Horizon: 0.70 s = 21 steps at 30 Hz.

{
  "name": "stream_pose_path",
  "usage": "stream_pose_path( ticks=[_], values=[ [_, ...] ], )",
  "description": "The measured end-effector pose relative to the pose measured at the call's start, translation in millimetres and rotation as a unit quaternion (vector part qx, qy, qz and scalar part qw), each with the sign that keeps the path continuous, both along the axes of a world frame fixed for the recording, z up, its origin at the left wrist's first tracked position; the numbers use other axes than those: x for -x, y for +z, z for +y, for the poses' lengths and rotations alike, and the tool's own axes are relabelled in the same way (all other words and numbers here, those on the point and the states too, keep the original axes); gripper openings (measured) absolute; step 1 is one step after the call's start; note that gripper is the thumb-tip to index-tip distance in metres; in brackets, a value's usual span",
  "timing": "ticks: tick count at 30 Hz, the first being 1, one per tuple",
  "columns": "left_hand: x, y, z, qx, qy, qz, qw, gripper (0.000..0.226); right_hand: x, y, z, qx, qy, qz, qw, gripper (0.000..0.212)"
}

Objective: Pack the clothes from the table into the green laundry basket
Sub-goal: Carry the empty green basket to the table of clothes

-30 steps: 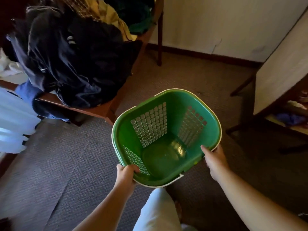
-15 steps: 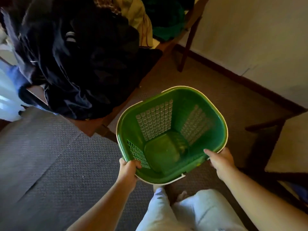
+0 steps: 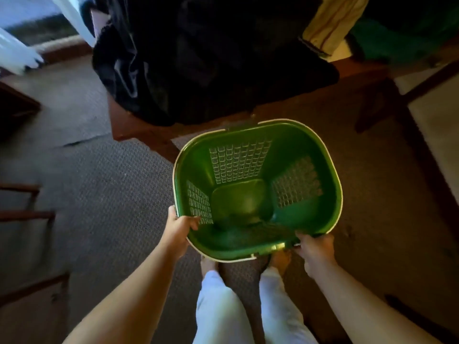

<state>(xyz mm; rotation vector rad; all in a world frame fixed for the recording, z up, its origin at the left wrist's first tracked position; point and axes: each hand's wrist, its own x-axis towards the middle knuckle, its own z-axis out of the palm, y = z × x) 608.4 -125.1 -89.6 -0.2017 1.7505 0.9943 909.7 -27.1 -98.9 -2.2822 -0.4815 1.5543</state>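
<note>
Head view, only one: over the last second the basket [image 3: 258, 184] was carried from out on the open carpet [image 3: 99, 194] to just beside the near edge of the tabletop [image 3: 139, 130]. Its far rim now sat right at that edge, under the overhang of the clothes [image 3: 211, 58]; contact between rim and wood could not be told. The view also swung from oblique to nearly straight down, and the person's bare feet came into frame below the basket.

Basket: empty, mouth up toward the camera, floor and three grid-pattern walls visible inside. Whether it rested on the carpet or was held off it could not be told. Rounded-rectangle mouth; its long axis ran roughly left to right in frame, slightly tilted, about parallel with the tabletop edge. A small tab stood at the middle of the far rim.

Left hand [image 3: 177, 229]: closed over the near-left rim, thumb showing on the inner wall. Right hand [image 3: 314, 247]: closed on the near-right rim, fingers curled at the edge. Neither held any cloth.

Clothes: a dark heap spilling over the tabletop edge; a yellowish garment [image 3: 330, 23] and a green one [image 3: 402, 38] further right. None packed yet.

Judgement: positioning looked about done. The heap hung close above the mouth, so garments could be drawn straight down once a hand let go of the rim
</note>
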Motion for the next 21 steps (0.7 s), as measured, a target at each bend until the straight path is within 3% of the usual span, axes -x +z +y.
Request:
stream_pose_path(
  ticks=[4,9,11,13,15,18,20,21],
  values=[
    [-6,-16,6,-0.017,0.040,0.014,0.999,0.075,0,-14,20,-0.051,0.049,0.044,0.996,0.046],
    [7,-54,16,-0.023,0.038,0.080,0.996,0.065,2,-35,28,-0.085,0.202,0.025,0.975,0.072],
    [3,-54,23,0.032,0.004,0.136,0.990,0.056,8,-20,29,-0.090,0.338,-0.035,0.936,0.087],
    [-6,-50,28,0.118,-0.050,0.208,0.970,0.056,4,-14,29,-0.149,0.404,-0.121,0.894,0.095],
    [-22,-40,26,0.160,-0.130,0.297,0.932,0.072,-4,-10,27,-0.246,0.469,-0.202,0.824,0.098],
    [-52,-33,14,0.099,-0.331,0.455,0.821,0.081,-7,-10,28,-0.242,0.693,-0.235,0.637,0.089],
    [-74,-33,6,0.043,-0.486,0.458,0.743,0.084,0,-11,31,-0.203,0.800,-0.236,0.513,0.083],
    [-83,-36,2,0.039,-0.552,0.439,0.708,0.088,5,-13,33,-0.194,0.824,-0.238,0.475,0.080]
  ],
)
